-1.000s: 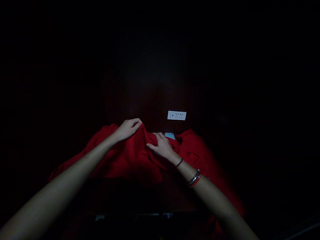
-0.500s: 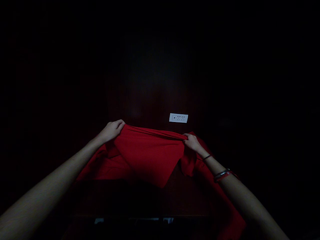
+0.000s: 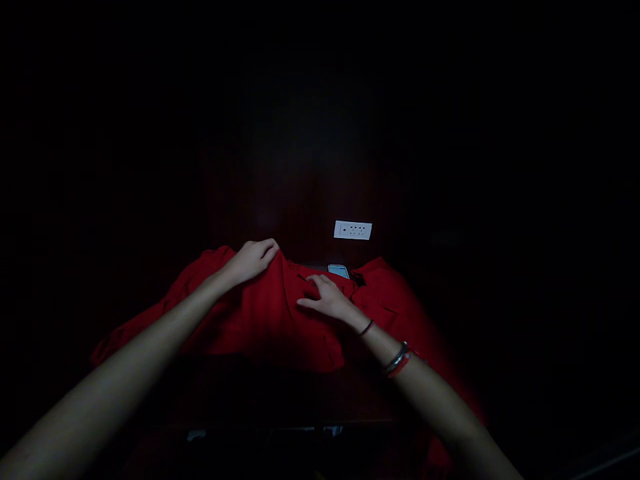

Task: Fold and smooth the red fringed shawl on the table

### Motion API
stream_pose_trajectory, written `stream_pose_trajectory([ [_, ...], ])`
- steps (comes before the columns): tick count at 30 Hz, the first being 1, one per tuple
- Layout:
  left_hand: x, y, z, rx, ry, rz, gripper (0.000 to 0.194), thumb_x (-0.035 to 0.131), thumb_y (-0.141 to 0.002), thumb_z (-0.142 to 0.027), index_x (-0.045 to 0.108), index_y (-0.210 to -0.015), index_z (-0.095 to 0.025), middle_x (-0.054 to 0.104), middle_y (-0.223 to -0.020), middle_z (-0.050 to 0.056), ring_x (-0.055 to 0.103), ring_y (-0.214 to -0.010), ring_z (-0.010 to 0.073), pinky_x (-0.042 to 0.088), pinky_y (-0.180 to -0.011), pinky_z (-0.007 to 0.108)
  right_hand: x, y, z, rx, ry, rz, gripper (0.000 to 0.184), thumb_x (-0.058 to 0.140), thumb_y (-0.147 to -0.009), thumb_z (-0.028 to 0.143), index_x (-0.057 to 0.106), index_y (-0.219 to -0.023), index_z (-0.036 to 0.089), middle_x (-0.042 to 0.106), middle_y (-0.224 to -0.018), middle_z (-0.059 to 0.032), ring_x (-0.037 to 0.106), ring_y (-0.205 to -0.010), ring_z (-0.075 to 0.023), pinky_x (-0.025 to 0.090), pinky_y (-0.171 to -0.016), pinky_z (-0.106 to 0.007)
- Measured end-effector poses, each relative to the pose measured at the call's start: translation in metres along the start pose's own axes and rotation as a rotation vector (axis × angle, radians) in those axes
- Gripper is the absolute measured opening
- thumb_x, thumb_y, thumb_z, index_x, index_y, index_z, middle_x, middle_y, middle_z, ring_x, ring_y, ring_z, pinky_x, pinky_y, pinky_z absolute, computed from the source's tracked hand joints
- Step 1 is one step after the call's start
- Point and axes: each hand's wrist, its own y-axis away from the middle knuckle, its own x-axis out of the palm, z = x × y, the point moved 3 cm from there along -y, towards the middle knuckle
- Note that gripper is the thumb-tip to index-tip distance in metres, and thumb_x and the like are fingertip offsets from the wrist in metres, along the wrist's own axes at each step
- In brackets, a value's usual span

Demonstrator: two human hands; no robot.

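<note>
While the left hand point(image 3: 257, 259) pinches rumpled red cloth point(image 3: 270, 313), the right hand point(image 3: 327, 298) opens wide, pale-screened rectangular phone point(image 3: 339, 271) at its one o'clock.

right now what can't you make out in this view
- Phone, head view: lower part behind the red cloth.
- Its screen text, head view: too small.
- Pale shapes below, head view: too dark to identify.
- Left forearm, head view: cut off by the frame's edge.

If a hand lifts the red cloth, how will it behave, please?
The red cloth will probably be floppy: it lies in soft folds and rises only in a peak at the left hand. It looks fairly thin, so likely light for its spread. It seems unlikely to roll, since it lies spread and wrinkled.
</note>
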Motion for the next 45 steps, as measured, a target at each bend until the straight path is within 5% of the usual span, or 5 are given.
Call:
stream_pose_trajectory([
  [10, -0.034, -0.004, -0.001, -0.104, 0.002, -0.162, 0.031, 0.027, -0.080, -0.031, 0.054, -0.077, -0.016, 0.060, -0.074, 0.002, 0.053, -0.066, 0.0146, 0.037, -0.064, 0.022, 0.004, 0.008, 0.033, -0.072, -0.123, -0.299, 0.033, 0.041, -0.078, 0.034, 0.043, -0.108, 0.019, 0.051, -0.099, -0.0054, 0.048, -0.089, -0.0154, 0.037, -0.079, -0.028],
  [21, -0.025, 0.005, -0.012, -0.079, -0.128, -0.103, 0.034, 0.025, -0.082, -0.033, 0.054, -0.084, -0.016, 0.060, -0.075, 0.004, 0.054, -0.064, 0.0158, 0.038, -0.063, 0.024, 0.024, -0.002, 0.001, 0.189, 0.158, -0.194, 0.022, 0.035, -0.077, 0.016, 0.049, -0.093, 0.016, 0.057, -0.086, -0.0062, 0.053, -0.078, -0.0164, 0.038, -0.068, -0.025],
  [31, -0.061, 0.030, 0.037, -0.294, -0.291, -0.211, 0.037, 0.021, -0.082, -0.033, 0.051, -0.093, -0.015, 0.060, -0.082, 0.007, 0.055, -0.069, 0.0170, 0.039, -0.064, 0.024, -0.049, 0.014, -0.077, 0.569, 0.417, -0.137, 0.026, 0.040, -0.075, 0.019, 0.053, -0.098, 0.016, 0.059, -0.092, -0.0097, 0.055, -0.086, -0.0188, 0.040, -0.068, -0.024],
  [37, -0.096, 0.061, 0.124, -0.749, -0.534, -0.194, 0.047, 0.015, -0.080, -0.039, 0.048, -0.103, -0.015, 0.059, -0.089, 0.013, 0.054, -0.069, 0.0234, 0.041, -0.053, 0.028, -0.124, 0.008, -0.119, 0.673, 0.459, -0.184, 0.029, 0.042, -0.071, 0.013, 0.061, -0.092, 0.014, 0.062, -0.088, -0.0117, 0.057, -0.084, -0.0180, 0.041, -0.067, -0.021],
  [45, -0.063, 0.080, 0.166, -0.741, -0.672, 0.129, 0.032, 0.027, -0.076, -0.026, 0.043, -0.101, -0.016, 0.055, -0.099, 0.012, 0.053, -0.077, 0.0246, 0.042, -0.059, 0.032, -0.191, 0.030, -0.129, 0.623, 0.513, -0.407, 0.030, 0.040, -0.070, 0.009, 0.061, -0.091, 0.014, 0.062, -0.088, -0.0114, 0.055, -0.084, -0.0182, 0.040, -0.066, -0.024],
])
